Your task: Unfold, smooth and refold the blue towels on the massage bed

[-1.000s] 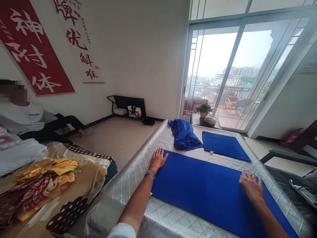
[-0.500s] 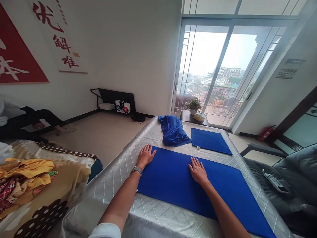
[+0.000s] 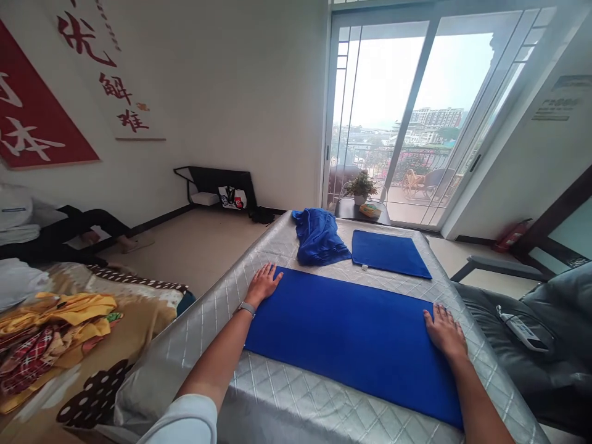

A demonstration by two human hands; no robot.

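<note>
A large blue towel (image 3: 351, 333) lies spread flat on a silver quilted bed (image 3: 222, 320). My left hand (image 3: 263, 283) rests flat on the towel's far left corner, fingers spread. My right hand (image 3: 444, 330) lies flat on the towel's right end, fingers stretched out. Neither hand holds anything. Beyond the towel lie a crumpled blue towel (image 3: 319, 237) and a smaller folded blue towel (image 3: 388, 254).
A second bed at the left carries a pile of yellow and red clothes (image 3: 50, 333). A person in dark trousers (image 3: 69, 225) sits by the left wall. A grey sofa with a remote control (image 3: 522, 330) stands on the right. Glass balcony doors (image 3: 407, 123) and a potted plant (image 3: 361, 187) are behind.
My right hand has slid from the middle of the towel out to its right end. The left hand has stayed on the left corner. The view has shifted slightly.
</note>
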